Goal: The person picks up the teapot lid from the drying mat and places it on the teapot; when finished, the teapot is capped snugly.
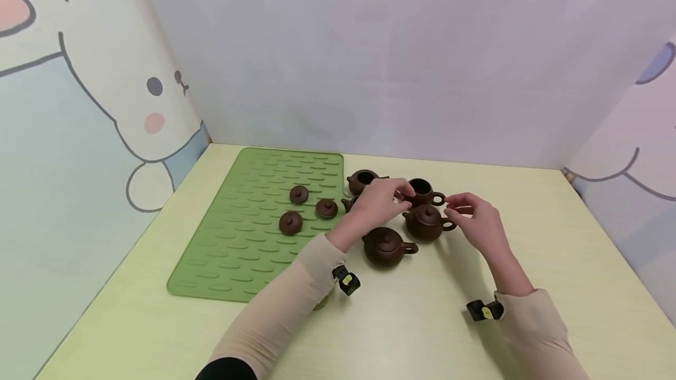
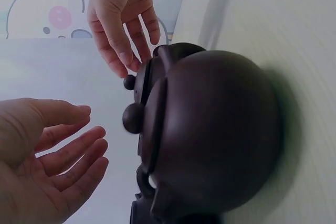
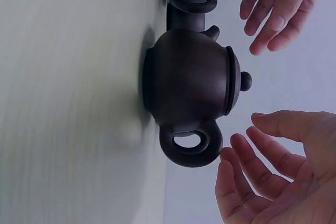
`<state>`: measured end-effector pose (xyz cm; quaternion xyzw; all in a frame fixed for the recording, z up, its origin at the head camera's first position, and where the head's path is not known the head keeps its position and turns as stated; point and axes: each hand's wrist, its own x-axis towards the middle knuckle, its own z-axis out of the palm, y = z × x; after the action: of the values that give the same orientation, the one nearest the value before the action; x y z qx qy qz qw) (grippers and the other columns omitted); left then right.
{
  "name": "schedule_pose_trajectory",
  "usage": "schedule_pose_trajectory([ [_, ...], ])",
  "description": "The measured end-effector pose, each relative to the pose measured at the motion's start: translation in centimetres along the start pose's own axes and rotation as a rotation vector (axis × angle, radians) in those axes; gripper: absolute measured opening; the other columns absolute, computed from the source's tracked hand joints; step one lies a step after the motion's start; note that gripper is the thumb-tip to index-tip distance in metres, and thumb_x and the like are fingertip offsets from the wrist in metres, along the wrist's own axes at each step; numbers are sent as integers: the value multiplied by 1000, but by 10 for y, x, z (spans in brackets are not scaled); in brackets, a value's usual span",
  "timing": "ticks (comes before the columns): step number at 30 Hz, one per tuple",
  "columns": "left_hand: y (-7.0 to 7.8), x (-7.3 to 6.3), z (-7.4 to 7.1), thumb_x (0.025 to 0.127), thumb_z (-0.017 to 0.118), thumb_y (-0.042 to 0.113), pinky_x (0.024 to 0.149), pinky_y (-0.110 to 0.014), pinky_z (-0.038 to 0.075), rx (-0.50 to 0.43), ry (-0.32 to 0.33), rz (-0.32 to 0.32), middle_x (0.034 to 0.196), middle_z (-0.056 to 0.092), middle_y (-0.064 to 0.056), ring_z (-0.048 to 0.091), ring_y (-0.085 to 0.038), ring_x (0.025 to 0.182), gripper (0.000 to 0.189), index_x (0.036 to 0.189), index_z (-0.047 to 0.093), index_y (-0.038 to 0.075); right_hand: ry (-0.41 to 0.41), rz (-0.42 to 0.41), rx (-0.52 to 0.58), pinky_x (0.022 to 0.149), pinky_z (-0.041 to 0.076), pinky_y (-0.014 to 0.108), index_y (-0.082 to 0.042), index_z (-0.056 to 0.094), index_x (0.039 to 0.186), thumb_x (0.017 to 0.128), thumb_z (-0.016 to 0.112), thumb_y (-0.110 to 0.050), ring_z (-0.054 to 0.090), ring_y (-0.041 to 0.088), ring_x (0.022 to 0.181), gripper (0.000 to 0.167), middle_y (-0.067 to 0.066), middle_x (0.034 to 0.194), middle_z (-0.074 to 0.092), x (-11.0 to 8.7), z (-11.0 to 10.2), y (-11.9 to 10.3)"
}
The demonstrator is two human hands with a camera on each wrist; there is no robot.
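My right hand (image 1: 477, 221) is beside the handle of a dark brown lidded teapot (image 1: 425, 223), its fingers loosely bent and holding nothing. In the right wrist view the fingertips (image 3: 227, 169) are right at that teapot's looped handle (image 3: 191, 148). My left hand (image 1: 377, 204) hovers over the group, fingers relaxed with nothing between them. Nearest the front stands another lidded teapot (image 1: 385, 249). Behind are a lidless teapot (image 1: 363, 180) and an open cup-like pot (image 1: 421, 190) with a ring handle. One more pot (image 1: 347, 204) is mostly hidden by my left hand.
A green textured mat (image 1: 222, 263) covers the table's left part. Three loose brown lids lie on it: one at the back (image 1: 298, 194), one near the right edge (image 1: 327, 209), one closer (image 1: 290, 223). A pale wall (image 1: 369, 75) rises behind the table (image 1: 528, 239).
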<state>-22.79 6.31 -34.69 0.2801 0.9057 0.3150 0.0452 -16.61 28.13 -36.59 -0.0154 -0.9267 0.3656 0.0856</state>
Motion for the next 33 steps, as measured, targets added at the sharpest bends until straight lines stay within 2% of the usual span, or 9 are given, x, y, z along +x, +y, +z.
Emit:
schedule_pose_trajectory([
  [8,-11,-11,-18,96,67,23,86,-24,56,-19,30,-5,115,72,4,69,-14,107,20,115,69,18,26,-7,26,66,49,18,-1,66,119,97,65,-19,67,41,108,29,22,115,70,-1,-2,-8],
  [18,-33,-29,-38,97,66,21,86,-29,56,-52,67,-50,108,72,1,67,-14,100,16,112,69,18,37,-34,59,67,49,11,-1,67,116,97,65,-16,67,39,107,25,22,114,70,-1,1,-18],
  [25,-49,-46,-50,96,66,18,89,-32,57,-96,93,-66,113,71,-3,67,-18,104,19,114,69,12,20,-36,87,68,50,12,-1,67,115,96,65,-17,67,39,107,25,21,114,70,-3,4,-25],
  [33,-72,-64,-60,96,67,19,90,-34,59,-109,110,-96,117,72,-6,69,-21,107,21,115,69,12,15,-67,108,68,51,13,-1,68,114,95,67,-13,68,36,104,22,20,110,71,-4,12,-32],
])
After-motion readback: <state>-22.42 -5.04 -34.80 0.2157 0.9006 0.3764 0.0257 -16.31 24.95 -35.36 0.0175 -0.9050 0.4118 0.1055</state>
